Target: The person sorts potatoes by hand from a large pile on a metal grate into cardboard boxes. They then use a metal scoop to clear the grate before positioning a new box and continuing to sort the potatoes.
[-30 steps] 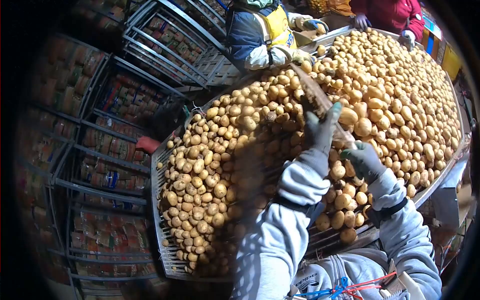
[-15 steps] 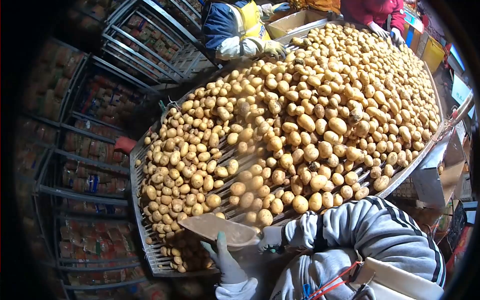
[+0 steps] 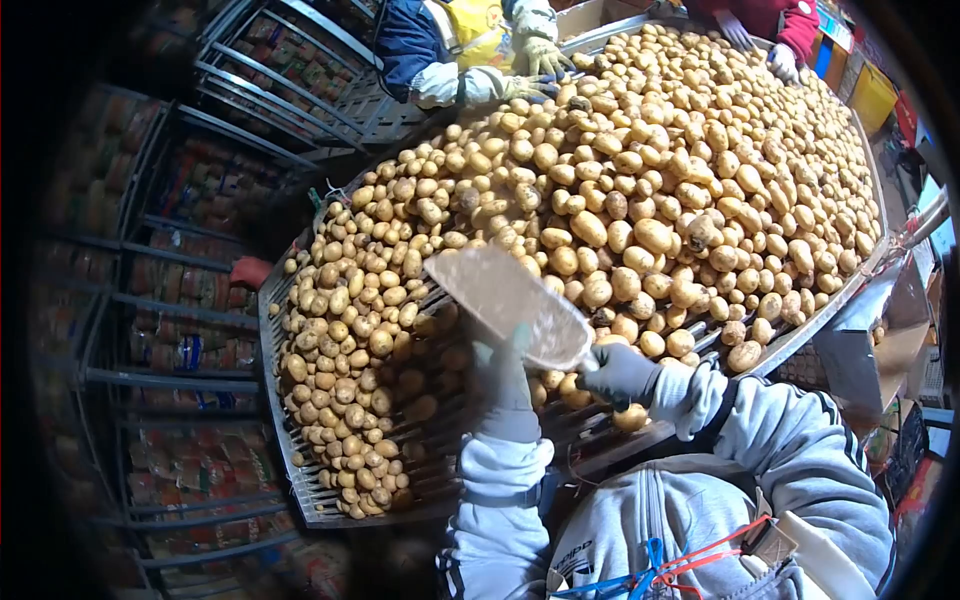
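My right hand [image 3: 618, 374], in a grey glove, is wrapped round the short handle of a dusty metal scoop [image 3: 515, 305]. The scoop is held over the pile of potatoes [image 3: 650, 200], its mouth pointing up and left, with no potatoes showing in its tray. My left hand [image 3: 507, 375], also gloved and somewhat blurred, has its fingers at the scoop's near side edge. Beneath it, bare bars of the slatted sorting table [image 3: 440, 455] lie in shadow between the left group of potatoes [image 3: 345, 370] and the larger pile.
Two co-workers stand across the table, one's gloved hands [image 3: 535, 75] and another's [image 3: 780, 60] at the pile's far edge. Metal racks [image 3: 170, 380] with packed bags line the left. A red-gloved hand [image 3: 250, 271] shows near the left rim. A cardboard box [image 3: 880, 340] stands right.
The scoop has risen and moved up and right, from the table's near edge to over the middle. Both my hands moved with it. More bare slats show where potatoes lay.
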`<action>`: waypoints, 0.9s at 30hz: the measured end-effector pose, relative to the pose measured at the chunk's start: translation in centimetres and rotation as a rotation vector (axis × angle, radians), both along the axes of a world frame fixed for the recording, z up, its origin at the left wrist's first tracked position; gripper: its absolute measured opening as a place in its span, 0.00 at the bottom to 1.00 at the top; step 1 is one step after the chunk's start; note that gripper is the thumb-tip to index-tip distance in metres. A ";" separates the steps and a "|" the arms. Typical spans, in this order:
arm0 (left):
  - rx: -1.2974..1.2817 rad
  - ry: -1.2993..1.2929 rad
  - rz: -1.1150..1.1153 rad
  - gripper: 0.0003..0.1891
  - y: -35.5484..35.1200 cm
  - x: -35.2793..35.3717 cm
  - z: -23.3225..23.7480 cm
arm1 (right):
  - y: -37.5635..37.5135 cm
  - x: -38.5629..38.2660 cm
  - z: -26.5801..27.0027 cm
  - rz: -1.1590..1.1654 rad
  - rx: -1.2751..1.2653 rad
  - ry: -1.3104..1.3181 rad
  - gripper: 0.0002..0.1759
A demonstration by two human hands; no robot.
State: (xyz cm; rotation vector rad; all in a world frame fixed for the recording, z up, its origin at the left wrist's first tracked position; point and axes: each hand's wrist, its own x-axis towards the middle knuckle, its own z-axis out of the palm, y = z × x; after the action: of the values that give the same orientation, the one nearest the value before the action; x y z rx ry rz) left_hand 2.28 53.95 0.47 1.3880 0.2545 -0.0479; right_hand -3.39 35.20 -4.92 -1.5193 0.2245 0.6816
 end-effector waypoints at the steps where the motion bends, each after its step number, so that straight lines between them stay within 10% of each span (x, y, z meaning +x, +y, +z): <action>1: -0.030 0.040 0.019 0.35 -1.3 0.3 0.2 | -1.7 0.3 2.0 -0.014 -0.068 0.034 0.20; 9: -0.040 0.285 0.126 0.32 1.0 -1.9 0.0 | -5.8 0.2 2.0 0.225 0.135 -0.302 0.30; 11: -0.079 0.208 0.269 0.31 8.1 -3.3 -6.7 | -8.2 -0.3 2.6 0.241 0.096 -0.269 0.28; 12: 0.527 0.146 0.101 0.26 10.9 -6.2 -6.6 | -9.7 -0.5 2.7 0.191 0.137 -0.178 0.26; 14: 0.857 0.097 0.131 0.18 13.7 -10.6 -6.5 | -13.6 -1.0 1.8 0.068 0.095 -0.149 0.22; 19: -0.137 0.157 0.786 0.23 21.2 -16.6 -6.4 | -26.1 0.3 -0.8 -0.344 0.034 -0.229 0.18; 21: -0.126 0.081 0.918 0.23 17.9 -17.2 -4.0 | -29.6 2.1 -0.9 -0.346 -0.163 -0.389 0.22; 27: -0.131 0.371 0.440 0.29 7.5 -17.6 -3.7 | -27.7 6.5 2.7 -0.205 -0.199 -0.449 0.28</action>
State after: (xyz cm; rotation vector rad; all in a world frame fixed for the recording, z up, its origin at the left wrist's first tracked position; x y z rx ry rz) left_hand -15.28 61.49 -3.20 1.1606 0.8469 0.0430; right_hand 3.11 7.53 -2.26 -1.7683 0.1051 0.1475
